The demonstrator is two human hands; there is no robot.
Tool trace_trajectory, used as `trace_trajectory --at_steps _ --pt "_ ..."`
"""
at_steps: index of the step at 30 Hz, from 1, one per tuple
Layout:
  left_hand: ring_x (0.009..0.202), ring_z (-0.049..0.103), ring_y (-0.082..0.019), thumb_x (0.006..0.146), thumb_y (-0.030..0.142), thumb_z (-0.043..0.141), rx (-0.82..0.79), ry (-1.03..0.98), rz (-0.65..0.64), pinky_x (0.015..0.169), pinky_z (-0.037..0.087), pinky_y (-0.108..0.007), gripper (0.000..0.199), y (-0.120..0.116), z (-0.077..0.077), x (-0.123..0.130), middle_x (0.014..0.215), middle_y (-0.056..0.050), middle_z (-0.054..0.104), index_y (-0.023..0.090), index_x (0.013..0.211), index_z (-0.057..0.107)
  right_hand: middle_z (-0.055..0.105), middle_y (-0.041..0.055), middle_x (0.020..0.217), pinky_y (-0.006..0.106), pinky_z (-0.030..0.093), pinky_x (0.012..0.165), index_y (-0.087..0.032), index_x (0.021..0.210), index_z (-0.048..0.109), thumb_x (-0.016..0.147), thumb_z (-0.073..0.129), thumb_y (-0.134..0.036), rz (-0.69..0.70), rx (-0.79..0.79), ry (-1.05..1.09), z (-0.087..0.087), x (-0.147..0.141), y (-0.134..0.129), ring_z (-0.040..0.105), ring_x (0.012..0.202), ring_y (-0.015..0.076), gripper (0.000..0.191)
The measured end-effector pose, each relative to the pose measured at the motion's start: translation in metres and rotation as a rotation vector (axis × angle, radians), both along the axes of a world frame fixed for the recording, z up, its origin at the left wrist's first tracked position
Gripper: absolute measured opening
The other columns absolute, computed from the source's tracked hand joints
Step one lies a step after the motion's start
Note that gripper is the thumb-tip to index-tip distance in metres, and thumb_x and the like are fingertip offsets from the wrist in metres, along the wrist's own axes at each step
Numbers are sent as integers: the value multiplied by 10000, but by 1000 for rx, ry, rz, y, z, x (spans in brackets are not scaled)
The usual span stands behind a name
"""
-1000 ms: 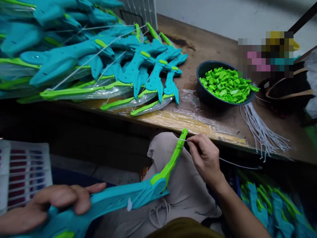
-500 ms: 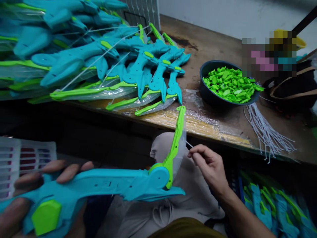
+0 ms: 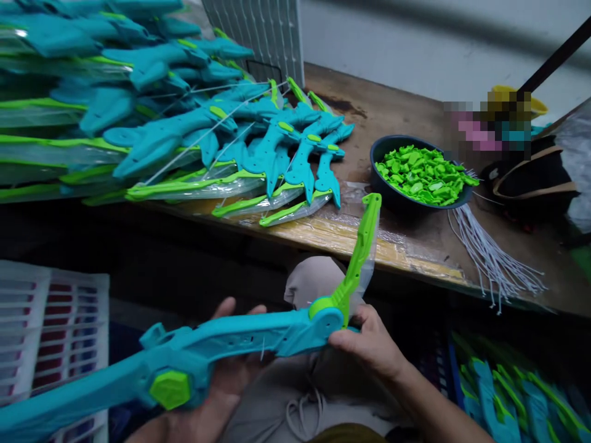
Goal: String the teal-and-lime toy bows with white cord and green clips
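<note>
Holding a teal toy bow (image 3: 221, 344) over the lap, both hands engaged.
Head view: left hand (image 3: 217, 394) cups the grip from beneath, fingers curled round it beside the green hexagon cap (image 3: 170, 389). Right hand (image 3: 369, 347) pinches the hinge end; the green limb (image 3: 357, 255) rises just above those fingertips toward the bench (image 3: 415, 246).

The teal and lime-green toy bow (image 3: 240, 335) at lower centre looks like smooth, matt moulded plastic. The brown wooden tabletop (image 3: 397, 101) at upper right is worn, stained, partly under glossy clear film.
</note>
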State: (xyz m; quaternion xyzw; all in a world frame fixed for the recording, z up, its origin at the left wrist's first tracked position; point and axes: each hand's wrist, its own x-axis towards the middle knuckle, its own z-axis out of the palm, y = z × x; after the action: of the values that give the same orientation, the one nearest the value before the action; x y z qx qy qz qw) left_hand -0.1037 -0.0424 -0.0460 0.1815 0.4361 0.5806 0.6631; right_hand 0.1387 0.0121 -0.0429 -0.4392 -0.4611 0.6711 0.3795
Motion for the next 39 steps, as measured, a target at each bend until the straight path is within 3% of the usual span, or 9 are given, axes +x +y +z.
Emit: trace_trajectory --at_steps 3,7,12,16,20,25,29,33,39 --pt "1344 569 -478 567 735 847 63 -168 -34 1049 503 -703 813 -15 -26 19 1360 -17 722 461 1313 674 782 53 958 349 571 896 -200 950 835 765 826 -515 23 55 -40 0 -4 2 701 919 259 366" --pt "1238 656 -406 635 566 900 87 -140 -84 1064 524 -599 667 -16 -46 41 1260 -79 757 356 1241 715 775 57 919 312 587 792 -193 965 823 807 796 -516 36 128 -105 -8 -16 -3 703 855 245 361" --pt "1128 711 -339 626 514 950 -56 123 44 1031 548 -446 676 1 -43 52 1177 -116 768 220 1181 700 772 65 985 342 592 863 -230 1093 790 918 720 -493 23 448 -331 -21 -18 -12 715 922 253 323" --pt "1077 730 -316 667 557 898 -65 278 52 980 572 -391 632 3 -42 47 1136 -121 776 193 1136 684 745 90 1154 382 594 933 -260 1206 752 889 767 -579 46 656 -418 -5 -7 -2 705 1063 286 449" --pt "1051 748 -316 719 488 863 40 448 4 966 594 -406 490 2 -35 41 1116 -112 788 226 1083 668 719 91 1238 384 597 944 -293 1302 702 793 841 -631 -87 606 -290 32 7 15 695 1119 294 627" --pt "1138 726 -310 780 369 839 161 521 -102 986 590 -407 357 9 -21 42 1172 -94 780 268 1081 675 703 62 1090 308 576 850 -273 1196 745 915 785 -460 -340 591 -154 62 21 24 675 949 207 341" --pt "1116 725 -313 766 378 855 197 517 -72 977 584 -408 350 10 -22 46 1141 -93 776 261 1049 685 669 85 1108 364 554 878 -252 1183 740 951 734 -473 -387 655 -128 71 25 19 640 1025 247 320" --pt "1127 715 -320 803 363 830 252 563 -38 994 555 -412 323 11 -29 46 1147 -96 766 256 1078 699 682 91 998 403 532 868 -215 1052 764 1001 662 -425 -533 744 -274 77 25 12 645 972 260 239" --pt "1159 709 -335 835 306 805 283 517 -61 1051 523 -463 338 19 -34 41 1183 -129 757 228 1120 641 711 58 970 373 515 874 -223 978 785 1008 632 -294 -681 761 -442 74 33 10 658 953 233 171"
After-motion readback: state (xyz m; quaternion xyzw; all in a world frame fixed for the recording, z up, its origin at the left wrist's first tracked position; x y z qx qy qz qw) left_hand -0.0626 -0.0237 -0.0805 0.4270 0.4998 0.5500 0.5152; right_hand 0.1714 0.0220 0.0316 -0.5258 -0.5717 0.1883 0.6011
